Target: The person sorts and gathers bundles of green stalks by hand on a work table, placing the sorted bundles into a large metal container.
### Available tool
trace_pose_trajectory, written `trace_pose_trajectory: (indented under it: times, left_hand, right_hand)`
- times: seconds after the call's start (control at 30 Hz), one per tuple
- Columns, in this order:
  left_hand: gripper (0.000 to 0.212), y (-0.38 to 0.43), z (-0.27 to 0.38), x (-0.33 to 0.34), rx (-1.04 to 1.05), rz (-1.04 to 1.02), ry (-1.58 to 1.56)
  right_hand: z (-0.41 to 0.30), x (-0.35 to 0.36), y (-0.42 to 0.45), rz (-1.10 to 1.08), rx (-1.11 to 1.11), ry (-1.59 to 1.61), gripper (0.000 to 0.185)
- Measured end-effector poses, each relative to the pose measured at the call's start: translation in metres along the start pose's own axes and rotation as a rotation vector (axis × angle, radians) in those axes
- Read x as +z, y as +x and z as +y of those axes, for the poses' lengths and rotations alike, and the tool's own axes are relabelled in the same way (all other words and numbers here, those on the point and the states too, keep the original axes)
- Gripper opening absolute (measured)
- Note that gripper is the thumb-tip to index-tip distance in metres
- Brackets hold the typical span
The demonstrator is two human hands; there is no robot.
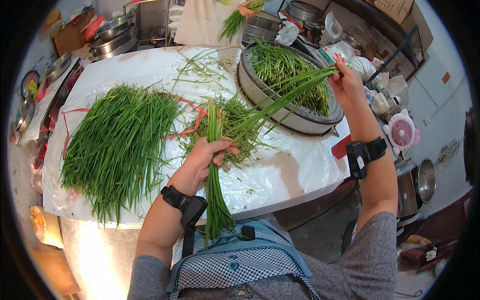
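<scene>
My left hand [214, 155] is closed round an upright bunch of garlic chives [215, 187], pale stem ends up, leaves hanging over the table edge. Out to the right, my right hand [343, 77] pinches the stem ends of a smaller bunch of chives [296, 88], whose leaves trail down left. Below that bunch is a round metal steamer tray [292, 120] holding a heap of chives [285, 67]. A large pile of chives [120, 146] lies at the left of the table. Trimmings [240, 146] and a red plastic tie [187, 131] lie beyond my left hand.
Clear plastic sheeting [277, 176] covers part of the white table [123, 63]. Loose chives [200, 69] lie at its far side. A red object [340, 147] rests at the right edge. Stacked metal pans [114, 37] and another tied chive bundle [236, 22] stand beyond the table.
</scene>
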State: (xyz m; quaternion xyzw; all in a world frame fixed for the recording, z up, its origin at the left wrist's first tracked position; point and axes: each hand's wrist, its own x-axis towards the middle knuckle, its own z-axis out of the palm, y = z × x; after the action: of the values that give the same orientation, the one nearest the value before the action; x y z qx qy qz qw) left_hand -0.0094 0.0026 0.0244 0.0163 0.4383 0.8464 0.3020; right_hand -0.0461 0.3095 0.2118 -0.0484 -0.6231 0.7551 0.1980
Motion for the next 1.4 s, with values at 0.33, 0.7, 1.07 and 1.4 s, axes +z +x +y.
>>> trace_pose_trajectory:
  times: [0.33,0.7,1.07,1.4]
  left_hand:
    - [0.012,0.0054,-0.0044,-0.0059,0.082,0.075,0.108]
    - [0.015,0.0031,-0.0069,-0.0031,0.057,0.067,0.21]
    - [0.012,0.0004,-0.0027,0.0015,0.006,-0.066,0.27]
    - [0.016,0.003,-0.0079,-0.0038,0.073,-0.1,0.348]
  right_hand:
    - [-0.0024,0.003,-0.0023,0.03,0.016,-0.024,0.018]
    - [-0.0024,0.0026,-0.0014,-0.003,0.018,0.003,0.018]
    - [-0.0014,0.0031,-0.0015,0.017,0.016,0.029,0.017]
    - [-0.0003,0.0075,-0.0016,0.019,0.047,0.026,0.013]
